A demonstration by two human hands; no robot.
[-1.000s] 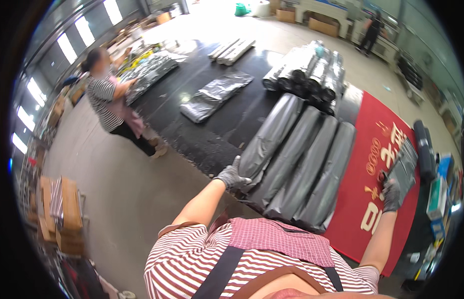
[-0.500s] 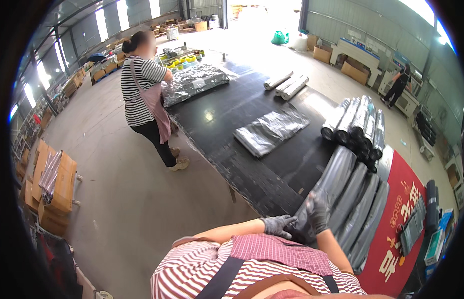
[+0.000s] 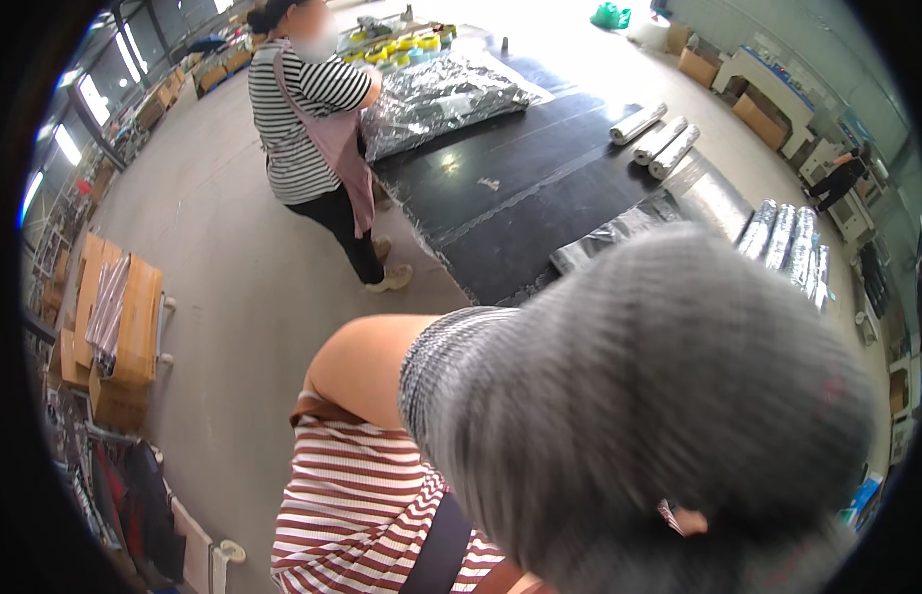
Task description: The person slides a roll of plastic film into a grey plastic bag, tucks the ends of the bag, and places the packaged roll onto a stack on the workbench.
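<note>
My left hand (image 3: 659, 386), in a grey knit glove, is raised very close to the camera and fills much of the lower right. Its fingers are smeared by motion, so I cannot make out their pose or anything in them. My right hand is hidden behind it. Past the glove's upper edge, part of a folded silvery-black plastic sheet (image 3: 624, 228) lies on the black table (image 3: 481, 223). The ends of several shiny wrapped rolls (image 3: 786, 243) show to its right. The grey rolls nearer me are covered from sight by the glove.
Across the table's left side, a person (image 3: 307, 139) in a striped shirt and pink apron touches a large plastic-wrapped bundle (image 3: 446, 104). Three silver rolls (image 3: 669, 148) lie toward the far right edge. An open cardboard box (image 3: 129, 317) stands on the left floor. Another person (image 3: 842, 178) is by machines.
My left hand has come up from the grey rolls to close before the camera, hiding them and my right hand. The view has tilted and shifted.
</note>
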